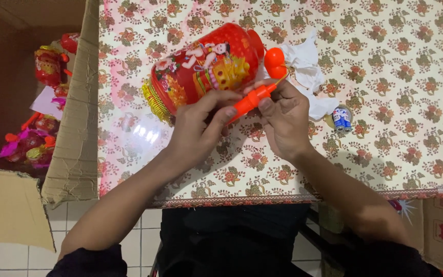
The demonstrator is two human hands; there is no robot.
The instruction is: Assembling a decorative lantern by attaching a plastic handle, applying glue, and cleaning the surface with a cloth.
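On the counter (pixel 385 154), covered with a flowered cloth, a red lantern (pixel 203 66) lies on its side, with printed pictures on its body and a yellow fringe at one end. Both hands meet just below it on an orange plastic handle (pixel 252 100). The left hand (pixel 198 128) has its grip closed around the lower end of the handle, thumb and fingers pinching it. The right hand (pixel 283 120) also has a closed grip, on the upper part, near where a thin string goes up to two orange balls (pixel 274 62) beside the lantern top.

To do this step well, I think the left hand should keep the handle steady while the right one works the small part slowly, so the string does not twist or pull off. White crumpled paper (pixel 308 66) and a small battery (pixel 341 119) lie close by; better not to knock them. A cardboard box (pixel 75 128) with more lanterns (pixel 47 66) stands at left.
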